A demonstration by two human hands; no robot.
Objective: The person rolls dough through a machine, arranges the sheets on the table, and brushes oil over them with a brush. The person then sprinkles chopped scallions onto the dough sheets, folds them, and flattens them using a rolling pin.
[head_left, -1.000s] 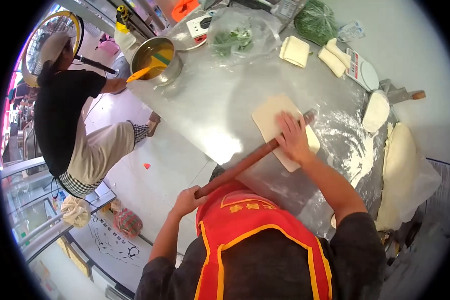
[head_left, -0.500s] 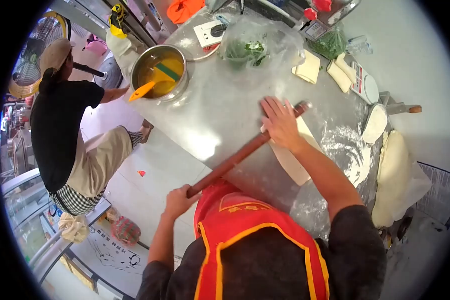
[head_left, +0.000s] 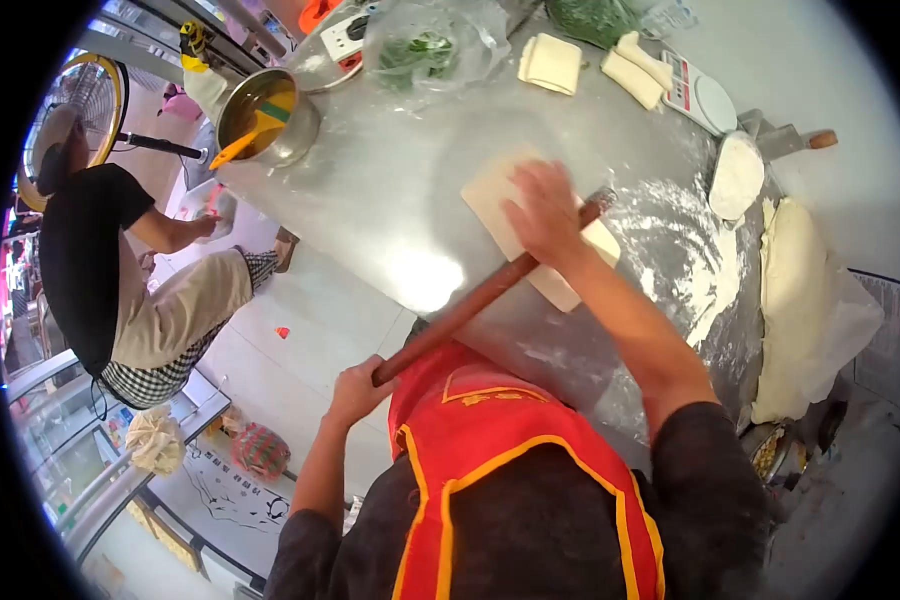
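Observation:
A long brown rolling pin lies slantwise across a flat pale sheet of dough on the metal table. My left hand is closed round the pin's near end, beyond the table edge. Toward the far end, my right hand rests over the pin and the dough, its fingers spread and somewhat blurred. The dough shows on both sides of the pin. White flour is scattered to its right.
Folded dough pieces, a white scale, a flour scoop and a long dough mass lie beyond and to the right. A pot stands at the left corner, near a seated person.
Since half a second ago, my right hand and the pin have shifted relative to the dough, and more dough shows beyond the pin. The other person's arm has drawn away from the pot. The view has shifted.

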